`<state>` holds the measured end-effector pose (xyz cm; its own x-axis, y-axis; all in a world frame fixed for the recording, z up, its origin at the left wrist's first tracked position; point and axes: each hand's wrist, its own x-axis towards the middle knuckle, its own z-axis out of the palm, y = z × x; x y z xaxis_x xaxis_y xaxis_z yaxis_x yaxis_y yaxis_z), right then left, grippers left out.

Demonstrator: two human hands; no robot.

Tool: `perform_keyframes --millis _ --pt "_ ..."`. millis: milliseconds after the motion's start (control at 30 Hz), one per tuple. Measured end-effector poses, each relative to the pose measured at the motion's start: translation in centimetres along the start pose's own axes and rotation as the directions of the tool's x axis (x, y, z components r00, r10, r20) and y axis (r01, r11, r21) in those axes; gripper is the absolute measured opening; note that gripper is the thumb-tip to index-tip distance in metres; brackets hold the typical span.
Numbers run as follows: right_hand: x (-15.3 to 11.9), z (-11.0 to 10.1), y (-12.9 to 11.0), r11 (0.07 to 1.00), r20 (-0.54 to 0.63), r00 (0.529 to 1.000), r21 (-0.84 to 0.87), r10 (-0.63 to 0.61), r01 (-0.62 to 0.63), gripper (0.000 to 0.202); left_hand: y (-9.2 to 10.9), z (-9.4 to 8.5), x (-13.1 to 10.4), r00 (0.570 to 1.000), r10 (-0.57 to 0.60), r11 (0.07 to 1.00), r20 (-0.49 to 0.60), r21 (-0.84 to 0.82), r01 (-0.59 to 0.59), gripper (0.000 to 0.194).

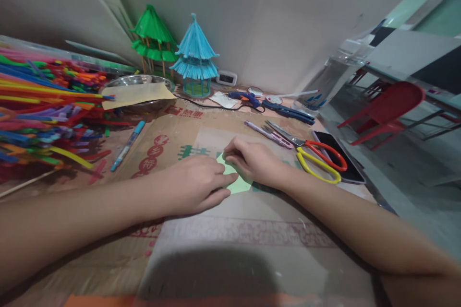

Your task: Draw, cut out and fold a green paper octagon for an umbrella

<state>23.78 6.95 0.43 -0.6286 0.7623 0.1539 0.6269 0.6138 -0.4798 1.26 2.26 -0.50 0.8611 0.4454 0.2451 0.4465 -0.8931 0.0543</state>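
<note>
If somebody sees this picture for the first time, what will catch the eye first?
Probably the huge heap of colourful straws at the far left, and the green pagoda model and blue pagoda model against the back wall. In the middle, the left hand and right hand press a light green paper flat on the cardboard.

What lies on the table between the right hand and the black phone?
In the head view, scissors with one orange and one yellow handle loop lie between the right hand and the phone, overlapping the phone's edge.

Both hands, left hand [194, 184] and right hand [252, 160], flat on green paper [236, 183].
</note>
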Motion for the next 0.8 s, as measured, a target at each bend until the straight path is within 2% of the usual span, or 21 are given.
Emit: perform_keyframes --millis 100,200,267,533,700,800 --pt "0.1 0.3 0.2 0.988 -0.105 0.994 0.154 -0.007 0.023 0.008 0.0 0.0 -0.1 1.000 0.001 1.000 -0.024 0.004 0.000 0.033" --pt "0.1 0.1 0.7 0.881 -0.199 0.979 0.470 0.051 0.050 0.014 0.0 0.1 -0.1 0.997 0.021 1.000 -0.074 -0.001 -0.021 0.030" --pt "0.1 0.0 1.0 0.817 -0.200 0.976 0.576 0.091 0.042 0.017 0.0 0.0 -0.2 0.994 0.050 0.999 -0.100 -0.006 -0.051 0.029" --pt "0.2 0.2 1.2 0.881 -0.204 0.971 0.472 0.120 -0.010 0.015 0.5 -0.3 -0.8 0.971 0.164 0.985 -0.176 0.074 -0.154 0.034" --pt "0.0 0.1 1.4 0.922 -0.265 0.952 0.384 0.154 -0.042 0.016 -0.1 -0.1 -0.6 0.968 0.080 0.991 -0.239 0.125 -0.051 0.038" --pt "-0.2 -0.1 1.3 0.927 -0.288 0.941 0.369 0.177 -0.062 0.017 -0.4 -0.2 -0.5 0.975 0.010 0.989 -0.221 0.144 0.022 0.040"
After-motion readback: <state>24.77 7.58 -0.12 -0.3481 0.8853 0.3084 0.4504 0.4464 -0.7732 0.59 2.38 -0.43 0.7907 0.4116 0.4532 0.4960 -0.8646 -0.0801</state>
